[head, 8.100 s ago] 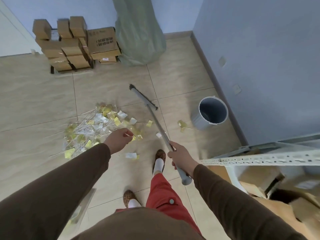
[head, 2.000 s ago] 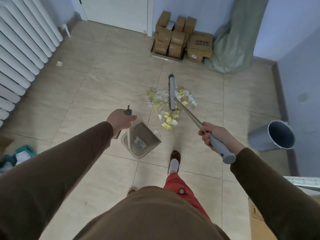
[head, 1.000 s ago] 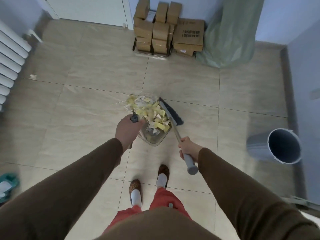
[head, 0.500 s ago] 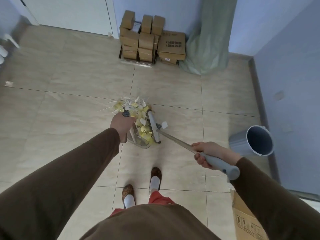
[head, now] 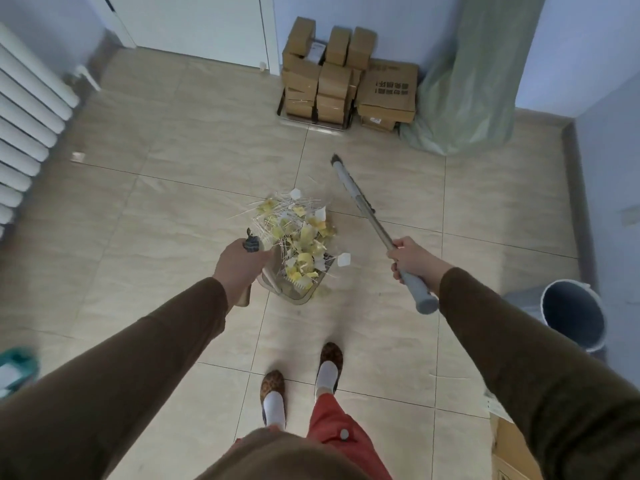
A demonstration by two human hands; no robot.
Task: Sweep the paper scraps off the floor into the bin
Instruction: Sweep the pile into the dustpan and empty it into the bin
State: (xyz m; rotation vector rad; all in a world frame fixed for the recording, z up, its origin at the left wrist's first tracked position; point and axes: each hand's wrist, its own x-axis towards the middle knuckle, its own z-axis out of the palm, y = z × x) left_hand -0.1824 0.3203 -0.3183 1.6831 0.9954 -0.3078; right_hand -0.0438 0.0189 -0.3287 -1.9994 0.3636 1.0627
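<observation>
My left hand [head: 239, 266] grips the handle of a clear dustpan [head: 294, 292] heaped with yellow and white paper scraps [head: 298, 233] and thin white strips. The pan hangs tilted above the floor in front of my feet. My right hand [head: 410, 259] holds the broom [head: 360, 202] by its grey grip, with the broom head lifted away to the right of the pan. The grey bin [head: 571, 315] stands open by the right wall, well right of the pan.
Stacked cardboard boxes [head: 332, 74] and a green sack [head: 471, 74] stand against the far wall by a white door [head: 194, 26]. A radiator [head: 24, 123] lines the left wall. A cardboard box [head: 512, 452] sits at the lower right. My feet [head: 301, 382] stand below the pan.
The broom head has swung off the dustpan to the right and upward. The loaded dustpan stays in my left hand, and the scraps are now heaped in it rather than on the floor.
</observation>
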